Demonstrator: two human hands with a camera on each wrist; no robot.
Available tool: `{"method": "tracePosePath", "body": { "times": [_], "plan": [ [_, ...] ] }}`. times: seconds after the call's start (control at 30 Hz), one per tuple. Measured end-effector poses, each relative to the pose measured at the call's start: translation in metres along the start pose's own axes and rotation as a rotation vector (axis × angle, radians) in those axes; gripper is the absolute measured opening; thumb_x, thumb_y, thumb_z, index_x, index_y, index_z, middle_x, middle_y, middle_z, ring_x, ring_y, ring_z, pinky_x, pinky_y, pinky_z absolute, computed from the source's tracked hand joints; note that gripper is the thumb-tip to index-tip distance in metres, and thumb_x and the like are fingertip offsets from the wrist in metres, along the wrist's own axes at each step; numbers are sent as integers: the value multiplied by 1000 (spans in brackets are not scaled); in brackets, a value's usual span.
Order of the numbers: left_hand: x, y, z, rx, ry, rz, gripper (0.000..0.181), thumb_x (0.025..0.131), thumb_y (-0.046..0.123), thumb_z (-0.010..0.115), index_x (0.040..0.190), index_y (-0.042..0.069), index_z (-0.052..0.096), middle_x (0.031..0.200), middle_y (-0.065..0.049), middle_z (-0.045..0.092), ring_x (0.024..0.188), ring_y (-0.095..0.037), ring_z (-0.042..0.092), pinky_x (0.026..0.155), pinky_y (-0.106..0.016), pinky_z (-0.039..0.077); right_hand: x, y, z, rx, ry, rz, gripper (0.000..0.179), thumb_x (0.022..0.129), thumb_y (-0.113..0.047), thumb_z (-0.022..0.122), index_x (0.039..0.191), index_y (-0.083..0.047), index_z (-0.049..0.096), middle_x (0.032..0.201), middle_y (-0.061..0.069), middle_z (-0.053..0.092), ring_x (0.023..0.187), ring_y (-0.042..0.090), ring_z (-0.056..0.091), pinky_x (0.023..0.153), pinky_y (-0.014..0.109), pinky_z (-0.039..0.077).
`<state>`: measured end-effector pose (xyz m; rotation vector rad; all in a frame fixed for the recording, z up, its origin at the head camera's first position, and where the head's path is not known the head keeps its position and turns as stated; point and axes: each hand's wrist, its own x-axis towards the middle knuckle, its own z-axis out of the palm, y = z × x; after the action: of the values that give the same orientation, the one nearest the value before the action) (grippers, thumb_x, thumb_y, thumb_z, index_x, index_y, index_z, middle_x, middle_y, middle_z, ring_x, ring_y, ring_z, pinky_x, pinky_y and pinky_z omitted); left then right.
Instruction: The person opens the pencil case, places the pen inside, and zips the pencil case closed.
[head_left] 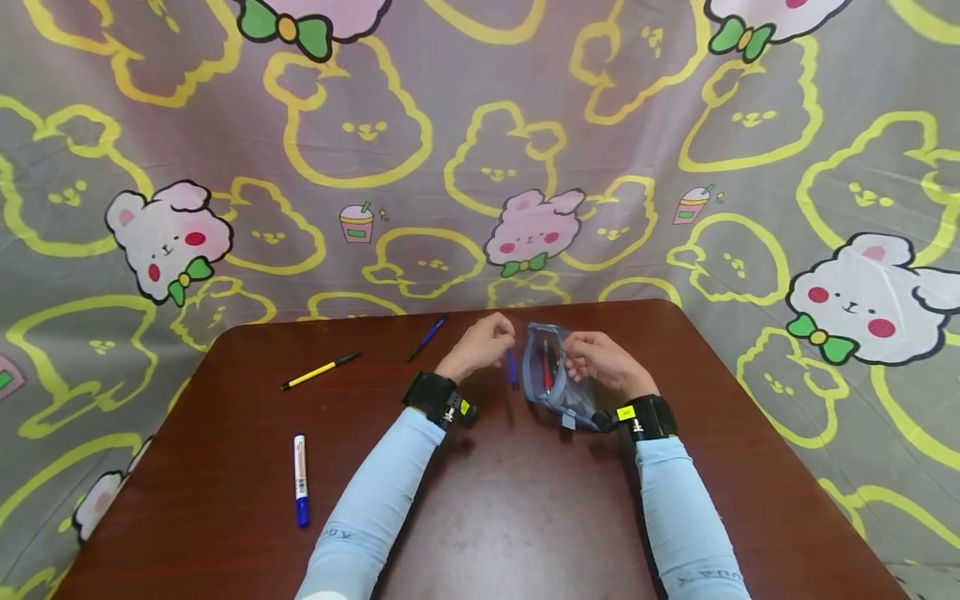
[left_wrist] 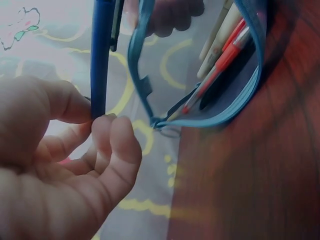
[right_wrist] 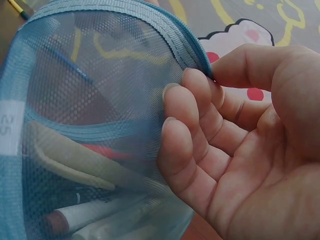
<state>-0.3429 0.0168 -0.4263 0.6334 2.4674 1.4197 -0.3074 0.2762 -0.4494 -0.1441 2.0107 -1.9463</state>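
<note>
Between thumb and fingertips, my left hand (head_left: 478, 345) pinches a blue pen (left_wrist: 101, 55) near one end, and the pen stands beside the mouth of a blue mesh pencil case (head_left: 576, 398). My right hand (head_left: 606, 363) grips the zippered rim of that case with thumb and forefinger, as the right wrist view shows. The case is unzipped, its mouth turned toward the left hand. Inside lie a red pen (left_wrist: 222, 62) and several other writing tools, partly veiled by the mesh (right_wrist: 125, 90).
On the brown table (head_left: 495, 508), a blue pen (head_left: 426, 338) lies toward the back edge. Left of it are a yellow pen with black ends (head_left: 321, 372) and a white marker with a blue cap (head_left: 301, 479). A patterned cloth (head_left: 420, 192) hangs behind the table.
</note>
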Motion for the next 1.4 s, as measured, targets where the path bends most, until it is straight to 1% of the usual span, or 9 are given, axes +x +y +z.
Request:
{"method": "tracePosePath", "body": {
  "times": [0.07, 0.17, 0.33, 0.5, 0.8, 0.97, 1.1, 1.3, 1.4],
  "plan": [
    [3, 0, 4, -29, 1, 5, 22, 95, 18, 54, 114, 6, 57, 104, -21, 65, 67, -23, 64, 76, -51, 57, 0, -1, 0, -3, -3, -5, 16, 102, -13, 48, 96, 1, 54, 74, 5, 55, 64, 17, 57, 59, 26, 51],
    [8, -1, 8, -56, 6, 5, 23, 95, 18, 55, 115, 6, 57, 102, -16, 64, 72, -25, 66, 78, -50, 57, 1, -2, 2, 1, 9, -5, 14, 101, -10, 48, 93, -1, 56, 74, 6, 55, 63, 17, 57, 58, 26, 51],
    [12, -1, 13, -37, 71, 7, 14, 95, 20, 56, 107, 13, 58, 95, -8, 66, 74, -28, 69, 69, -38, 58, 1, -3, 4, -17, 20, -8, 14, 101, -10, 48, 94, -1, 56, 76, 6, 55, 64, 18, 57, 58, 27, 51],
    [16, 0, 19, -5, 114, 26, 14, 94, 19, 56, 106, 13, 58, 96, -8, 70, 69, -24, 70, 62, -28, 55, 0, -4, 4, -12, 30, 4, 15, 100, -11, 48, 95, 2, 54, 75, 6, 55, 63, 18, 57, 58, 27, 51],
    [26, 1, 40, -1, 134, 14, 15, 94, 18, 56, 107, 11, 59, 99, -10, 71, 73, -26, 72, 61, -26, 55, -6, -7, 2, 2, 19, 16, 14, 100, -11, 48, 91, -5, 57, 75, 5, 55, 62, 17, 58, 58, 26, 52],
    [28, -1, 49, 17, 91, 19, 13, 95, 19, 57, 106, 13, 61, 94, -7, 69, 66, -16, 67, 58, -25, 54, -3, -2, 2, 10, 24, 13, 15, 101, -11, 48, 90, -5, 58, 72, 5, 56, 61, 16, 57, 58, 26, 51],
    [28, -4, 52, 11, 33, 31, 12, 96, 20, 58, 106, 14, 60, 90, -6, 64, 67, -17, 65, 58, -26, 53, -1, 0, 2, 9, 24, 17, 15, 100, -12, 49, 90, -6, 58, 72, 4, 56, 61, 16, 58, 58, 26, 51],
    [29, -3, 58, -63, -17, 50, 11, 95, 16, 60, 104, 9, 61, 86, -7, 65, 71, -22, 67, 60, -27, 55, -1, 0, 1, 13, 15, 17, 15, 101, -12, 49, 91, -6, 58, 71, 4, 57, 61, 15, 59, 58, 26, 52],
    [29, -2, 62, -73, -46, 61, 11, 95, 16, 61, 104, 9, 61, 86, -7, 65, 70, -22, 67, 60, -28, 55, -2, 0, 1, 19, 20, 13, 14, 100, -10, 48, 91, -4, 58, 72, 5, 56, 61, 16, 59, 58, 26, 52]
  ]
}}
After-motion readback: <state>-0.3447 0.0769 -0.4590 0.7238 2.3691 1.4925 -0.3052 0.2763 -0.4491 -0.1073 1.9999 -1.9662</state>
